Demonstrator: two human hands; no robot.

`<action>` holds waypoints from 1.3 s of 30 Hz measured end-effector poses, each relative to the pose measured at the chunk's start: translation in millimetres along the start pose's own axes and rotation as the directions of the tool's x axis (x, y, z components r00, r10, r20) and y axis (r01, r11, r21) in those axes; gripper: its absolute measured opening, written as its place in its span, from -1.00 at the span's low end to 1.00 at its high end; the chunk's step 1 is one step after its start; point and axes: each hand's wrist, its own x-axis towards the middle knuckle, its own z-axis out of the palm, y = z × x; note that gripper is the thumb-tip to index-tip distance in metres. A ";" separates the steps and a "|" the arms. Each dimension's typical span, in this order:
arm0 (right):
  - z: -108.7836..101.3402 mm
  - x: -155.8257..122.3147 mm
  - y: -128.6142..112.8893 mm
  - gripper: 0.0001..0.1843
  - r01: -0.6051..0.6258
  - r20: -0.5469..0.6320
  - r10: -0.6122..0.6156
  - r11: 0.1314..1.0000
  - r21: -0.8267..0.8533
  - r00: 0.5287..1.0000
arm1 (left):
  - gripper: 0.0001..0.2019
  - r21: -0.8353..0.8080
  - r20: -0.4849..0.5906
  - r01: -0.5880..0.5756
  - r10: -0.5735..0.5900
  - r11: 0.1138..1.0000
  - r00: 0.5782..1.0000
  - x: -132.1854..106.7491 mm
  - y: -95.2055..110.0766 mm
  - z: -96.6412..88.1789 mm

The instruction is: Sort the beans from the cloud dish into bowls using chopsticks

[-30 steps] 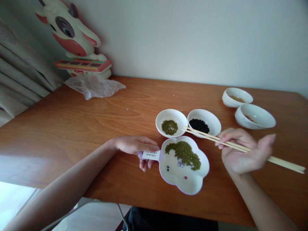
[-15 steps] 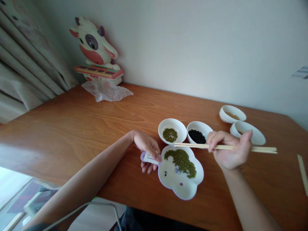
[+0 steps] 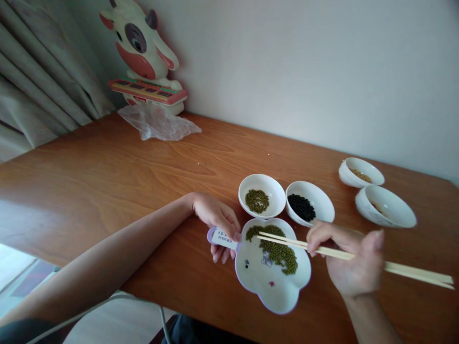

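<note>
My left hand (image 3: 220,224) grips the labelled handle of a white, purple-rimmed, flower-shaped dish (image 3: 251,282). Green mung beans (image 3: 281,255) lie across the dish's upper part, and a dark speck shows near its left side. In my right hand (image 3: 347,258) is a pair of chopsticks (image 3: 333,253), their tips close together over the beans; I cannot see anything pinched between them. Just beyond the dish stand a white bowl (image 3: 276,191) with some mung beans and, touching or nearly touching it, a bowl (image 3: 324,205) of black beans (image 3: 301,206).
Two more white bowls stand at the right, one (image 3: 373,174) with yellowish grains and one (image 3: 401,210) with a little reddish-brown content. At the back left, a cow-shaped toy keyboard (image 3: 150,91) leans near the wall behind a clear plastic bag (image 3: 161,125). A cable (image 3: 118,297) hangs by the table's front edge.
The chopstick tips have moved down from the near rim of the mung bean bowl to over the beans in the dish. My left hand keeps hold of the handle. The camera view has shifted.
</note>
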 end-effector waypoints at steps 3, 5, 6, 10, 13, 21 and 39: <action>4.5 -3.4 -2.5 -0.05 -0.037 0.010 0.037 0.999 0.003 0.999 | -0.68 0.003 -0.011 -0.004 0.004 1.000 1.000 0.5 -0.4 0.2; 9.4 -5.7 -2.5 -0.07 -0.045 0.017 0.045 0.999 -0.001 0.999 | -0.68 -0.010 -0.017 -0.005 0.005 1.000 1.000 1.0 -1.3 -0.6; 12.0 -6.8 -2.4 -0.08 -0.041 0.022 0.042 0.999 -0.011 0.999 | -0.67 -0.014 -0.021 -0.006 0.006 1.000 1.000 1.4 -1.8 -1.0; 20.3 -10.9 -4.3 -0.13 -0.006 0.041 0.008 0.999 -0.054 0.999 | -0.65 -0.009 -0.027 -0.015 0.015 1.000 1.000 2.3 -2.4 -1.2; 22.4 -14.1 -5.9 -0.11 0.016 0.040 -0.012 0.995 -0.098 0.999 | -0.65 -0.001 -0.008 -0.005 0.005 1.000 1.000 1.1 -0.3 0.8; 24.3 -20.3 -0.8 -0.09 0.001 0.034 0.004 0.989 -0.148 0.999 | -0.64 0.039 0.049 -0.004 0.002 0.999 0.999 -4.0 4.3 1.8; 12.1 -12.4 13.0 -0.09 -0.025 -0.005 0.025 1.000 -0.011 1.000 | -0.59 -0.019 0.110 -0.023 0.025 1.000 0.994 -3.1 -2.7 -6.6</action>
